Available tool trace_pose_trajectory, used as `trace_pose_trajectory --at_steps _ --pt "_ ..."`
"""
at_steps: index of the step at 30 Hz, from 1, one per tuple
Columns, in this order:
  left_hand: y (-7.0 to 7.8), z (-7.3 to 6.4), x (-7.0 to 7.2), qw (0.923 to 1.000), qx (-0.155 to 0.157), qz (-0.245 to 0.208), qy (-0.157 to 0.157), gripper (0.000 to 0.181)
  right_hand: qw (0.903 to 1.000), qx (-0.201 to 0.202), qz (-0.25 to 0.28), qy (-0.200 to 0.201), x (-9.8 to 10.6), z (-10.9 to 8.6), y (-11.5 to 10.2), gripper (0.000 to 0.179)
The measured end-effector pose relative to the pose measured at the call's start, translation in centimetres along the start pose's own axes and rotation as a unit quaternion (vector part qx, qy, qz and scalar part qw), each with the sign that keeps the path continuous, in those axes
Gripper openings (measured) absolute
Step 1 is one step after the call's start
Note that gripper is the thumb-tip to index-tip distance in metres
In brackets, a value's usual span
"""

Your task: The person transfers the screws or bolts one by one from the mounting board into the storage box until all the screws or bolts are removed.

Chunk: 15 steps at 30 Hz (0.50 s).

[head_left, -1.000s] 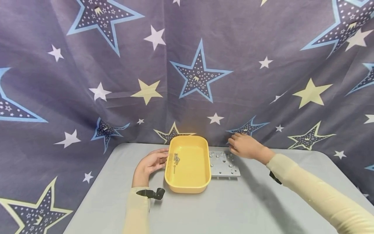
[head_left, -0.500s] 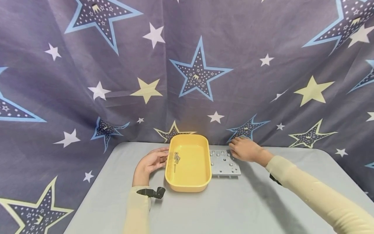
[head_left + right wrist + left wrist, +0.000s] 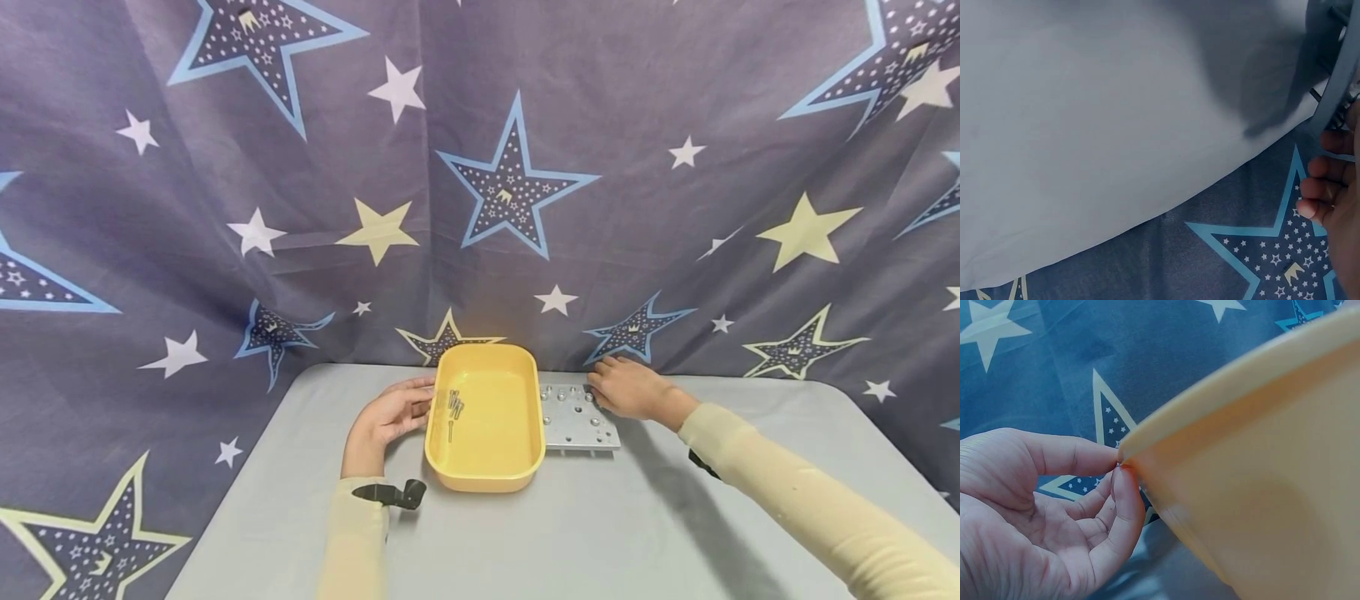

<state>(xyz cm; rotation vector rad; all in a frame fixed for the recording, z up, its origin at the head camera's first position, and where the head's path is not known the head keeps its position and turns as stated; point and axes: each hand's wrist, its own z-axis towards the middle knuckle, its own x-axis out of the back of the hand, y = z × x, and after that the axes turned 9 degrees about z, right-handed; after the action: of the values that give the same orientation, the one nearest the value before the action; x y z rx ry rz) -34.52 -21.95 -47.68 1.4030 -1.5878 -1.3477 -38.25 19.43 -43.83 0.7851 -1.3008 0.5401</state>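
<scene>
Yellow tray (image 3: pixel 495 421) near back edge of table (image 3: pixel 600 533). Few screws (image 3: pixel 456 406) inside, by tray's left side. Left hand (image 3: pixel 393 414) at tray's left edge, thumb and finger pinching it. Metal plate (image 3: pixel 581 429) just right of tray, near table's back edge. Right hand (image 3: pixel 632 388) at plate's back right corner, fingers bent; can't tell what they hold. Star cloth (image 3: pixel 375 133) behind.

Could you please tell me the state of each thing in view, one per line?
Yellow tray: open side up, screws inside.
Screws: loose, near the tray's left side, one apart.
Metal plate: lying face up, fasteners in its top.
Left hand: pinching the tray's rim.
Right hand: fingers bent at the plate's far right corner; its grip is unclear.
Curtain: hanging, creased.
</scene>
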Motion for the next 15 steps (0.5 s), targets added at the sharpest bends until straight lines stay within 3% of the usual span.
trace_pose_trajectory --at_steps 15 --pt "0.12 -0.4 -0.12 1.0 -0.004 0.005 0.002 0.056 0.9998 -0.008 0.01 -0.012 -0.03 0.32 -0.18 0.015"
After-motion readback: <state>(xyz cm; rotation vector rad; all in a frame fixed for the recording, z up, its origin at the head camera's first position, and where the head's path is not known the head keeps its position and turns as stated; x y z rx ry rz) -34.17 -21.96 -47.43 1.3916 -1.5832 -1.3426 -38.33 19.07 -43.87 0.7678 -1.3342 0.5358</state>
